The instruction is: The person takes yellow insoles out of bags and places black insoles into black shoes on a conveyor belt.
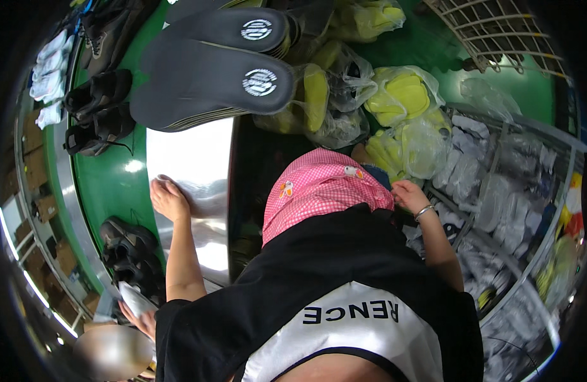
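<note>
My left hand [170, 198] rests on the shiny metal worktop [207, 149], close to its left edge, with its fingers stretched and slightly bent. Just beyond it on the worktop lie stacks of dark insoles [204, 83] with white round prints. My right hand [409, 197], with a bangle at the wrist, hangs by my right side. Its fingers are curled in beside the pink checked apron [325, 184] over my lap; whether anything is between them is hidden.
Plastic bags of yellow-green insoles [398, 99] lie ahead right. A metal-framed rack [529, 127] with bagged grey pieces stands at my right. Dark shoes [99, 99] line the green conveyor belt [93, 184] at left. Another person's hand [141, 318] holds something white at lower left.
</note>
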`<state>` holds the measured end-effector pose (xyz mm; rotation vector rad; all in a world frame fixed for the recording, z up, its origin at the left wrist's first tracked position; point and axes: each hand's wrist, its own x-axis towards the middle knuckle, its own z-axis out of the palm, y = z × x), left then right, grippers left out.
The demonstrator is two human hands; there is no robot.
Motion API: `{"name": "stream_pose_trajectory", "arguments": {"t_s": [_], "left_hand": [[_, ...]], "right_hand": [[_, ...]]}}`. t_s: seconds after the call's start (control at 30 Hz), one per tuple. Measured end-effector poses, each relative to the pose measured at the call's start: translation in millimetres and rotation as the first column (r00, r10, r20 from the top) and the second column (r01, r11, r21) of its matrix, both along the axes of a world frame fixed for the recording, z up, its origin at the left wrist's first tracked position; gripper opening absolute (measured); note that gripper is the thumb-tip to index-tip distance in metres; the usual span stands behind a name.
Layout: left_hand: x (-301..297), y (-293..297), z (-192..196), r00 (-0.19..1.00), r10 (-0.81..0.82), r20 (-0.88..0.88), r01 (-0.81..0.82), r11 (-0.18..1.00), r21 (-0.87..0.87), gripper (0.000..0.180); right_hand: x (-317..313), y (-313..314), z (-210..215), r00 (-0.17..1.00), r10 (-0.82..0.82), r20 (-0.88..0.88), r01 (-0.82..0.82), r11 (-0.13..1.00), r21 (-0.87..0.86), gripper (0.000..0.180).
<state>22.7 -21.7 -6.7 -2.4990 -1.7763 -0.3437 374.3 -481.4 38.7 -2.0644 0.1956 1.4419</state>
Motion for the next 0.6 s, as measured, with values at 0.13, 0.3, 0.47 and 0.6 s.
{"name": "stream_pose_trajectory", "arguments": {"t_s": [0.13, 0.3, 0.47, 0.6], "left_hand": [[36.3, -62.1, 8.3, 0.940, 0.339, 0.031, -0.340, 0.939, 0.060, 0.052], [156.7, -211.9, 27.0, 0.983, -0.182, -0.027, 0.175, 0.968, -0.179, 0.045], [251.1, -256.2, -62.6, 0.920, -0.317, 0.232, 0.393, 0.734, -0.554, 0.041], [307.8, -211.5, -207.8, 0.967, -0.200, 0.160, 0.257, 0.748, -0.612, 0.030]], "right_hand": [[64.4, -11.9, -57.9, 0.995, 0.087, -0.053, -0.087, 0.996, 0.007, 0.031], [103.9, -38.8, -167.2, 0.859, 0.389, 0.332, -0.401, 0.915, -0.033, 0.017], [100.8, -15.5, -219.8, 0.692, 0.673, 0.261, -0.673, 0.732, -0.105, 0.020], [96.8, -19.5, -264.9, 0.519, 0.734, 0.439, -0.772, 0.623, -0.128, 0.019]]}}
